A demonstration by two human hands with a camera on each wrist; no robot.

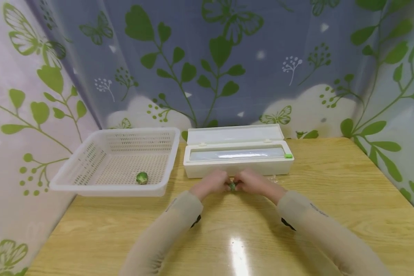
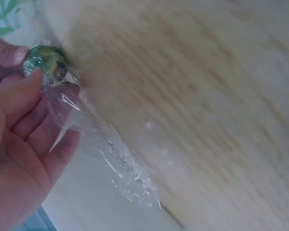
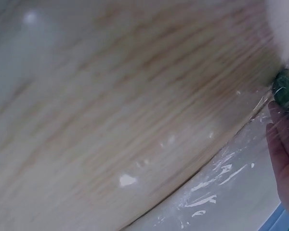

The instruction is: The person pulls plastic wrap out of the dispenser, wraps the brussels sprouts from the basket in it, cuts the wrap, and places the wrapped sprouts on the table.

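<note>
Left-wrist cam: L+R fingers [image 2: 21,94] pinch green ball [image 2: 44,61] in film [image 2: 130,168]; 2nd ball [image 1: 142,178] head-view only.

Bright head view, white glare on wooden table [image 1: 239,230], soft shadows, dimmer, hazy wrist views, glinting clear film [image 2: 135,178]

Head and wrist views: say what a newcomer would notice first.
Probably the long white box, lid open, toward the table's back. In front of it, the left hand and right hand hold a green round item in clear film. To their left, a similar item lies in a white basket.
</note>
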